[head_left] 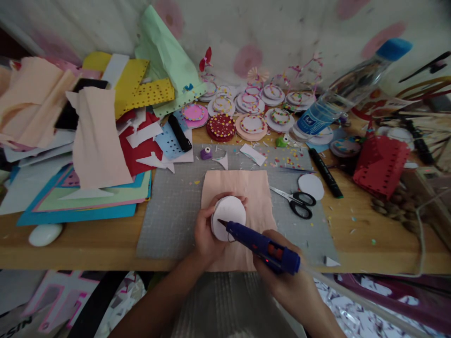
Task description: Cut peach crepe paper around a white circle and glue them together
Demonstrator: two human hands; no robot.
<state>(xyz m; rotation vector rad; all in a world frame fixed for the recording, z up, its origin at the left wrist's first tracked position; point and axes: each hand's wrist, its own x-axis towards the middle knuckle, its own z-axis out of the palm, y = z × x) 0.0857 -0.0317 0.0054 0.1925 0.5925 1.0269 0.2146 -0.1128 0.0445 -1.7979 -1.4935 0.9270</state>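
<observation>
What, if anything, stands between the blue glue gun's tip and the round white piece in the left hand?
Nothing visible: the right hand holds the glue gun with its dark tip over the white piece, and the left hand grips that piece by its edge. Whether they touch, I cannot tell.

Left lane: bare mat (169,211) between paper pile (95,202) and left hand (207,230); low, passable.
Right lane: mat open below scissors (299,204), beyond peach sheet (266,202); a small scrap (331,261) at the near corner. Right hand (282,263) and gun (260,241) block the near middle; cord (352,298) trails across the front edge.
Bare wood between mat and red box (380,162), pinched farther back by marker (326,173).
Far side: crowded decorated discs (252,126) form a barrier, tall bottle (334,96) at their right. Punch (206,152) low in front.
</observation>
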